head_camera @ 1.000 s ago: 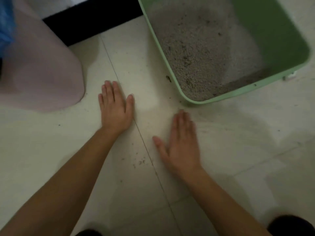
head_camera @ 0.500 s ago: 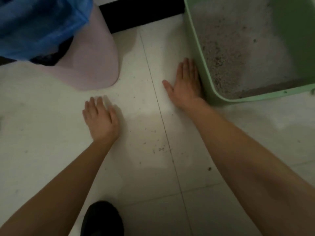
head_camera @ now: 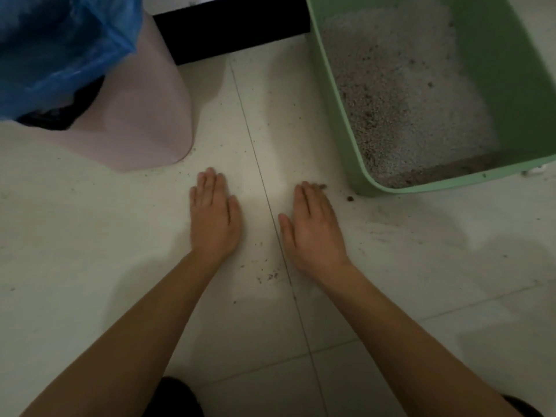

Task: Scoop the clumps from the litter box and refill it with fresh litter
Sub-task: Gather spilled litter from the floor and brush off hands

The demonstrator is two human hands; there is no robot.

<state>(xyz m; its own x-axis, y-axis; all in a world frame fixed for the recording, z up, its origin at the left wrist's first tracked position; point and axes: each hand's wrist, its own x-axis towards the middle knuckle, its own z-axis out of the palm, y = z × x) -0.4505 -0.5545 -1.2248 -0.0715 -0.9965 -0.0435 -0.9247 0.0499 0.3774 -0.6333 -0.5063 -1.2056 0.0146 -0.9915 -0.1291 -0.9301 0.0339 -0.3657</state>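
Litter box, pale green, standing on the tiled floor at upper right, its near corner just beyond the right hand. Grey litter covers the box's bottom, darker and speckled along the left wall, paler toward the right. A small dark crumb lies on the floor just outside the box's near corner, and another sits at the right hand's fingertips; whether it touches them cannot be told. Right hand palm-down and flat on the tile, fingers straight and together, grip released, holding nothing. Left hand likewise flat on the floor, fingers straight, grip released, on the other side of a grout line that runs between the two hands. Scattered grains lie along that line near the wrists. At upper left, a pink bin lined with a blue bag; between the bin and the box, at the far edge, a black band.
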